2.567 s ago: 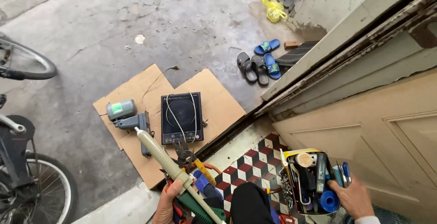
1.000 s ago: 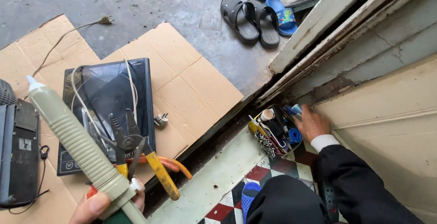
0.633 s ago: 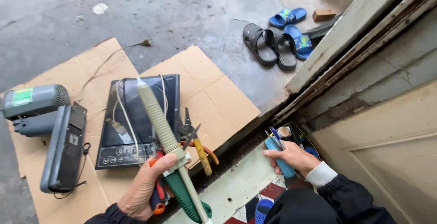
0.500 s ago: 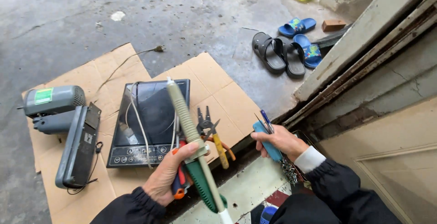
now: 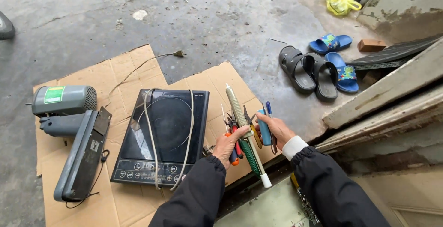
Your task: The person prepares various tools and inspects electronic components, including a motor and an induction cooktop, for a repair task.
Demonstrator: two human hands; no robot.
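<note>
- The left hand (image 5: pixel 227 145) is closed around a bundle of tools held over the edge of the cardboard sheet (image 5: pixel 117 70): a long desoldering pump (image 5: pixel 243 128) with a pale barrel, a green grip and a white end cap, plus pliers (image 5: pixel 234 137) with red and orange handles pressed against it.
- The right hand (image 5: pixel 276 129) is closed on a small blue tool (image 5: pixel 264 129) and a blue pen-like stick (image 5: pixel 269 112); its fingers meet the left hand's bundle, so both hands crowd the same few tools.
- The pump stands tilted, tip up and away from the person, cap end hanging below the hands.
- Risk, as I judge it: so many thin tools in two grips could let one slide out, most likely the pump, which is long and heavy at both ends. It would drop towards the gap by the door sill (image 5: pixel 383 116) or onto the glass top of the induction cooker (image 5: pixel 161 137).
- The cooker lies flat on the cardboard just left of the hands, its own cord (image 5: pixel 150 130) looped over the glass; a swinging tool could catch that loop.
- Further left lie a grey motor unit (image 5: pixel 64 100) and a long grey casing (image 5: pixel 83 155).
- Well apart on the concrete floor (image 5: pixel 221 19) sit dark sandals (image 5: pixel 307 72) and blue sandals (image 5: pixel 337 58), and a yellow bag (image 5: pixel 340 1).
</note>
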